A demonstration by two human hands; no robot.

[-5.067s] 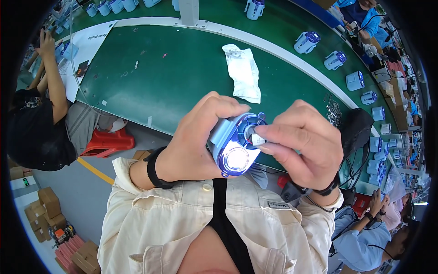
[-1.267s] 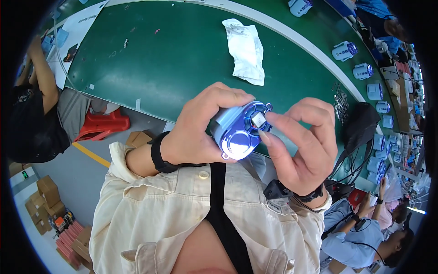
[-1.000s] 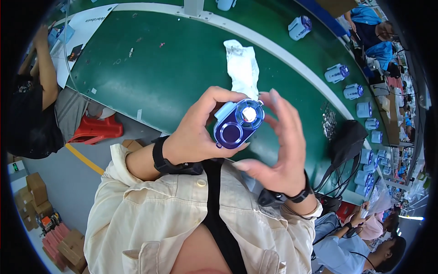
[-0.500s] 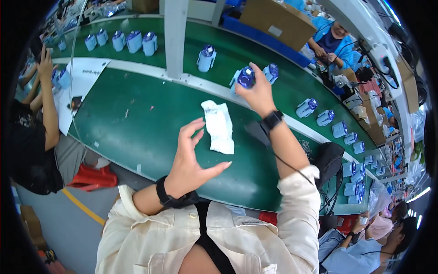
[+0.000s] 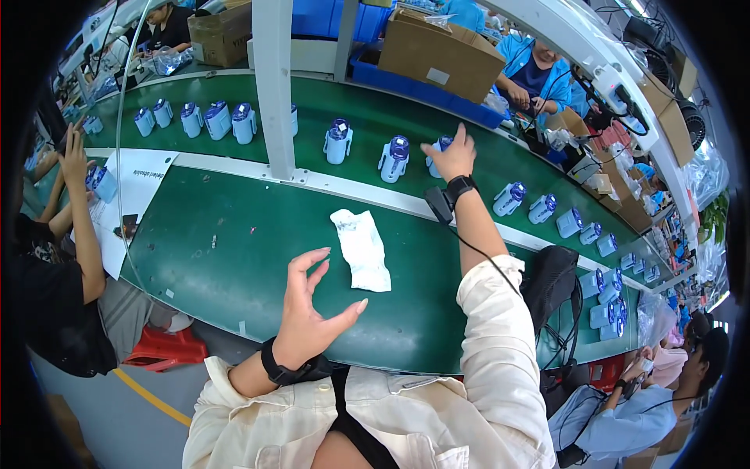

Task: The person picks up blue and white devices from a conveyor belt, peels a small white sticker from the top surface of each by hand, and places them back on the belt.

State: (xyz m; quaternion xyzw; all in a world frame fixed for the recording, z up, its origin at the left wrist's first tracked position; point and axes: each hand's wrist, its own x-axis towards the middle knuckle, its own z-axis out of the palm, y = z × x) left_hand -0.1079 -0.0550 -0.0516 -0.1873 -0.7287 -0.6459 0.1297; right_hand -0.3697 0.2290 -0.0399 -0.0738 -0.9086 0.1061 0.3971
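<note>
Along the green belt (image 5: 312, 144) stands a row of light-blue canisters with dark-blue tops and side pieces. My right hand (image 5: 453, 159) reaches over the belt with thumb and fingers spread around one canister (image 5: 436, 166), which it partly hides; whether it touches it I cannot tell. Just left of that hand, another canister (image 5: 394, 160) stands upright, and a further canister (image 5: 338, 141) stands beyond it. My left hand (image 5: 308, 316) hovers above the green table (image 5: 234, 258), fingers curved apart and nothing in them. Beside its fingertips lies a crumpled white cloth-like piece (image 5: 363, 252).
A white post (image 5: 272, 94) rises at the belt's near edge. On the right lie a black bag (image 5: 551, 285) with cables and several grouped canisters (image 5: 601, 315). A person at left handles a canister over a white sheet (image 5: 144, 195). Cardboard boxes (image 5: 437, 59) stand behind the belt.
My right hand has left one canister and moved to the neighbouring one on its right. The left hand keeps its curved shape. The whole view has shifted a little.
</note>
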